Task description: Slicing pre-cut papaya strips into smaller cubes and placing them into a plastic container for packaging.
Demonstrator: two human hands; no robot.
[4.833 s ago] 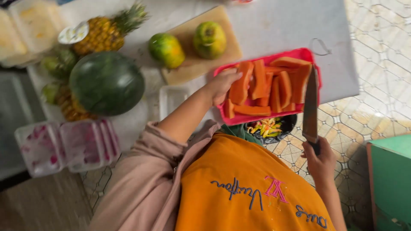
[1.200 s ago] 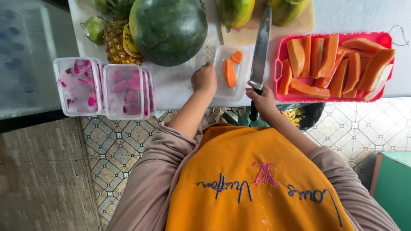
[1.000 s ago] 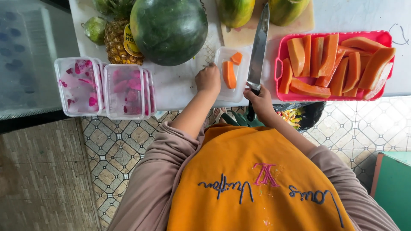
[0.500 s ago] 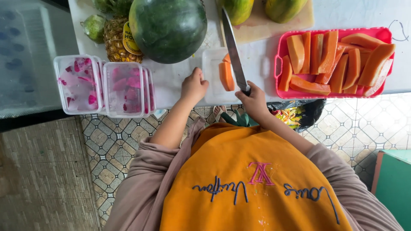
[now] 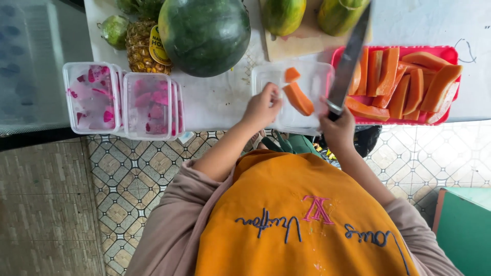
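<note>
While the right hand [image 5: 338, 129] grips a long steel knife [image 5: 349, 59], the curled left hand [image 5: 262, 105] holds a clear plastic tub [image 5: 312, 84].

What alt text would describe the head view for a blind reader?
The person's left hand steadies a clear plastic tub holding orange papaya pieces, while the right hand grips a long steel knife. Beside lie a red tray and a green watermelon.

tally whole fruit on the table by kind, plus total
watermelon: 1
pineapple: 1
papaya, whole, on the board: 2
small green fruit: 1
Total: 5, counting only what is in frame
</note>
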